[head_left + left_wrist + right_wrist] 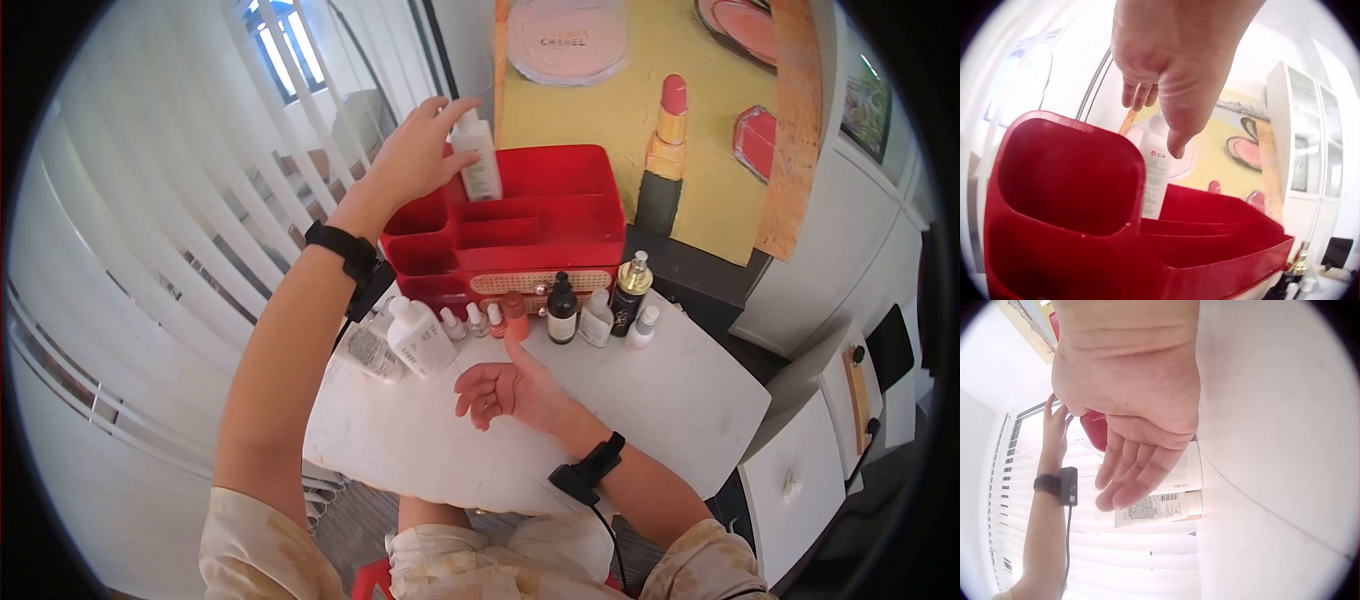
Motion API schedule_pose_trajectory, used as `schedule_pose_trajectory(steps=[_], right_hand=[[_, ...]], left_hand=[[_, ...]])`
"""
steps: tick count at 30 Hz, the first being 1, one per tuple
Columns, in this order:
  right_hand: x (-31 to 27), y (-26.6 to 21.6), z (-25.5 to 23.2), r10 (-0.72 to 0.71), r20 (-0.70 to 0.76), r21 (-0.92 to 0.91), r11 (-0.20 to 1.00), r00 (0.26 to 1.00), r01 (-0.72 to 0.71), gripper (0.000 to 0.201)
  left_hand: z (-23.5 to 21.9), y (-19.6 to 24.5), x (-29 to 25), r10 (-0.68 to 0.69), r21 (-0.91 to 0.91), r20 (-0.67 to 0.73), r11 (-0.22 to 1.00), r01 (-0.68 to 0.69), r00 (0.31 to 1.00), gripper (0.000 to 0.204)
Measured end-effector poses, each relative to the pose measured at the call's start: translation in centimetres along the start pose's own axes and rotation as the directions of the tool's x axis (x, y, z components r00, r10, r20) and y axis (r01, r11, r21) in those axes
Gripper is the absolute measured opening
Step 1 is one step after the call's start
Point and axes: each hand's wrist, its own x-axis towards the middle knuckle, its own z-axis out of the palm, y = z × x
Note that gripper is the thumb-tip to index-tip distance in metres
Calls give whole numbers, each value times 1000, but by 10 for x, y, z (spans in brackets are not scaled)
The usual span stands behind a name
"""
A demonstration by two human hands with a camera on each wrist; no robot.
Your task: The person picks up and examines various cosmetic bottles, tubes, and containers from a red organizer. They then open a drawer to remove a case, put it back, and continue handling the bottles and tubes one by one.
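Observation:
A white bottle (481, 165) with small print stands in a rear compartment of the red organizer (575, 180). My left hand (415, 150) holds it near the top, thumb at its side and fingers by the cap; the left wrist view shows the thumb overlapping the bottle (1155, 172). Above the white table, my right hand (510, 390) is turned palm up with loosely bent fingers and nothing in it. Nearest to that hand are a squat reddish-orange bottle (515, 318) and several small nail polish bottles (476, 322).
Two white bottles, one upright (420, 335) and one showing a printed label (370, 352), stand at the table's left. A dark pump bottle (562, 312), a gold-topped bottle (629, 295) and smaller ones line the organizer's front. Vertical blinds (150, 200) hang left; a lipstick painting (590, 130) stands behind.

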Motion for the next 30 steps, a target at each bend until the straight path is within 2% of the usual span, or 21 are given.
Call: schedule_pose_trajectory(steps=[3,4,7,8,11,12,14,17,18,21,22,30], right_hand=[[-1,-2,4,1,-26,-14,1000,1000,-1,97],[0,-2,3,1,-35,-35,999,999,-2,99],[0,0,2,4,-52,-46,999,999,-6,101],[0,-1,2,5,-59,-55,998,998,-9,101],[0,-2,5,6,-73,-78,997,997,-12,100],[0,-2,4,3,-73,-87,996,997,-9,100],[0,-2,3,0,-72,-99,995,997,-7,99],[-1,-2,4,-4,-71,-103,995,997,-3,96],[-1,-2,3,-5,-70,-102,995,998,-2,95],[-1,-2,1,-10,-66,-104,995,998,3,94],[-1,-1,2,-10,-66,-104,995,998,3,93],[1,-1,7,-18,-141,-126,992,990,0,94]], left_hand=[[-28,19,-28,-60,-54,-91,997,56,994,58],[-34,18,-41,-8,-15,-172,1000,6,985,53],[-64,35,-89,-155,-53,-100,987,151,983,47],[-68,32,-105,-162,-75,-119,985,154,980,42],[-86,37,-152,-347,-95,7,934,346,938,39],[-89,36,-167,-367,-89,22,926,368,930,38],[-90,31,-198,-408,-79,51,908,411,912,35],[-84,31,-235,-518,-120,114,840,529,848,33],[-79,29,-247,-518,-135,105,838,528,849,33],[-67,31,-268,-617,-214,170,738,640,769,32],[-63,30,-274,-604,-208,140,757,620,785,31],[-67,25,-293,-702,-225,51,685,693,711,26]])
